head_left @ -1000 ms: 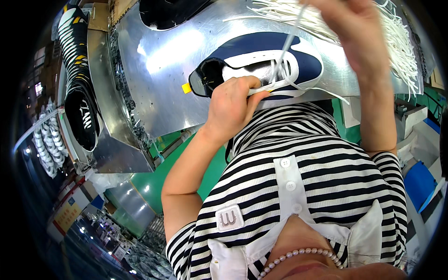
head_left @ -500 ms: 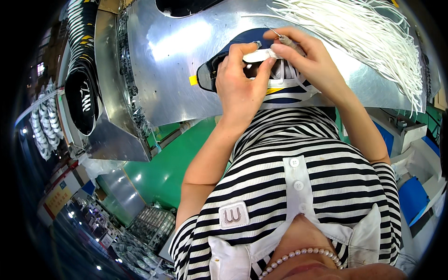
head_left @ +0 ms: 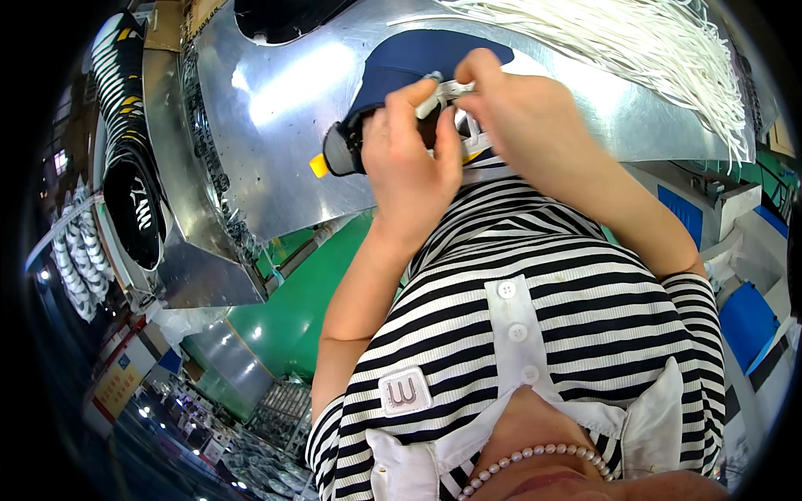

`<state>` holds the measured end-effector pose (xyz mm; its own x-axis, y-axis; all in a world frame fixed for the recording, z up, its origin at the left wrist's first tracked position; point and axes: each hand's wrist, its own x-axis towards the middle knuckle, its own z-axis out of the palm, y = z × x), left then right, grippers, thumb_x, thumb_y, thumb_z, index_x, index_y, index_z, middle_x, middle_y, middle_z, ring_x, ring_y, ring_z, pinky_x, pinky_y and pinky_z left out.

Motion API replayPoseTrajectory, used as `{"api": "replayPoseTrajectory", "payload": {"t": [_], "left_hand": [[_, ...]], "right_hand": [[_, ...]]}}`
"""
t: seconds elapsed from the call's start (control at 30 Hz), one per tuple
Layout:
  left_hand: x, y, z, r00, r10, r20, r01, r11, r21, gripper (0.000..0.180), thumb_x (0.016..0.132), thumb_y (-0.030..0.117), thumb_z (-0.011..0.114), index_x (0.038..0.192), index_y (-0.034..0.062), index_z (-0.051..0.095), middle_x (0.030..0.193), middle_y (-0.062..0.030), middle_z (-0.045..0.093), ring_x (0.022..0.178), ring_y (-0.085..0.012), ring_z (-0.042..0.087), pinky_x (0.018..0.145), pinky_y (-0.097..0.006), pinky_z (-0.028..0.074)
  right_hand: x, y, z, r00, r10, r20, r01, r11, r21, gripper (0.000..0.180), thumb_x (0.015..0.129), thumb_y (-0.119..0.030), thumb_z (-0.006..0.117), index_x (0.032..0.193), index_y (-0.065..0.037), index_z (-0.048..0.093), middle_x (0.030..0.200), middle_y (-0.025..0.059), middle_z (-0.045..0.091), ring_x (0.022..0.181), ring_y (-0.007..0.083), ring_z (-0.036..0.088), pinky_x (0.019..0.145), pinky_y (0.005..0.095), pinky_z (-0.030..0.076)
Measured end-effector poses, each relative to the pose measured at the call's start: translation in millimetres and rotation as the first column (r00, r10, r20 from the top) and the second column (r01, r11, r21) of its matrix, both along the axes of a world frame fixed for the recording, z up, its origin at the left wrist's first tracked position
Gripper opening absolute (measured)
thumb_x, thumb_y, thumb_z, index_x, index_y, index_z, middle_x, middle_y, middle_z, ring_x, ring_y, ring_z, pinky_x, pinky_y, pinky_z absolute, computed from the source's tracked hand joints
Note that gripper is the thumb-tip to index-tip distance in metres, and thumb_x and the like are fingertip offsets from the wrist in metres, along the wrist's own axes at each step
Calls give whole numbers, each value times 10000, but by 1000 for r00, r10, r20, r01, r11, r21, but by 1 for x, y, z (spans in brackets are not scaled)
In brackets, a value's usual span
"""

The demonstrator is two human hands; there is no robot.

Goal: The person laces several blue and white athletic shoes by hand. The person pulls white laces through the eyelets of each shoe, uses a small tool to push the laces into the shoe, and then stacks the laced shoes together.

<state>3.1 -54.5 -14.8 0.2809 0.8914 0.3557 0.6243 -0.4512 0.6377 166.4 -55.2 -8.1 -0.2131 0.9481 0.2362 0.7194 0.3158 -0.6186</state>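
A navy and white shoe upper (head_left: 422,63) lies on the metal work surface near its front edge, a yellow tab at its left end. My left hand (head_left: 409,163) is closed on the upper, thumb and forefinger gripping its white eyelet edge (head_left: 430,106). Beside it, my right hand (head_left: 530,117) is closed, with its fingertips at the white edge. The thin awl it held a moment ago is hidden behind the hand now. White lacing shows under the fingers.
A large heap of white laces (head_left: 618,63) spreads over the right of the metal table (head_left: 288,142). Another dark shoe part (head_left: 288,21) lies at the far edge. At the left stands a row of nested black shoe uppers (head_left: 129,184) with white stripes.
My right hand has turned and come closer to my left, its fingertips now at the white edge. The awl has gone out of sight. The view has shifted slightly.
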Motion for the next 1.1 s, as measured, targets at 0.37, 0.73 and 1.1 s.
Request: {"api": "replayPoseTrajectory", "payload": {"t": [0.37, 0.73, 1.1], "left_hand": [[7, 18, 5, 833, 235, 501, 27, 887, -460, 279, 838, -29, 650, 1094, -20, 539, 840, -55, 667, 689, -60, 574, 612, -199, 449], [-7, 14, 55, 998, -20, -57, -5, 915, -403, 533, 875, 204, 708, 1274, -45, 458, 1122, -231, 625, 981, -344, 642, 830, -404, 501], [9, 44, 19, 993, -26, -116, 33, 998, 58, 147, 794, 78, 728, 898, 17, 643, 846, -124, 667, 787, -307, 631, 701, -370, 483]], "right_hand": [[40, -12, 44, 995, -87, 41, 93, 979, -184, 233, 858, -225, 699, 1013, -83, 599, 689, 78, 617, 603, 230, 613, 567, 325, 475], [45, -11, -12, 991, -130, -3, 128, 982, -138, 235, 787, -205, 751, 929, -107, 592, 885, 40, 581, 704, 252, 628, 595, 340, 489], [51, -55, 15, 888, 431, -158, -454, 874, -172, 93, 786, -142, 687, 763, -86, 617, 793, 58, 559, 669, 256, 608, 543, 364, 474]]}}
